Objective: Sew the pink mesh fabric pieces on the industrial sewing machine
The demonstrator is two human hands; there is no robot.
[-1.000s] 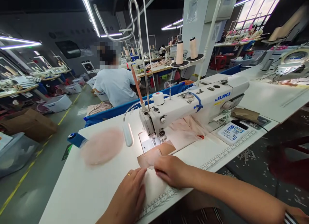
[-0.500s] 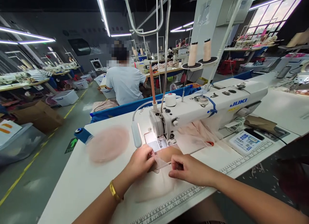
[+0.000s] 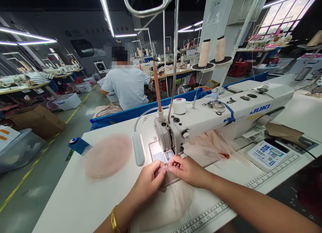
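Observation:
My left hand (image 3: pixel 152 177) and my right hand (image 3: pixel 187 171) are close together just in front of the needle of a white sewing machine (image 3: pixel 213 119). Both have their fingers pinched on a sheer pale pink fabric (image 3: pixel 173 199), which hangs from them over the table edge side. The machine's needle and presser foot (image 3: pixel 168 155) sit right behind my fingertips, lit by a small lamp (image 3: pixel 138 149). What exactly lies between the fingertips is hidden. More pale pink fabric (image 3: pixel 208 142) lies bunched under the machine arm.
A round sheer pink piece (image 3: pixel 109 157) lies left on the white table (image 3: pixel 62 192), beside a blue thread cone (image 3: pixel 79 146). A white-and-blue box (image 3: pixel 268 155) and a printed ruler strip (image 3: pixel 213 209) are at right. A person in a light shirt (image 3: pixel 127 83) sits ahead.
My right hand has moved left and up to meet my left hand by the needle, its fingers now closed on the fabric. The view has shifted slightly.

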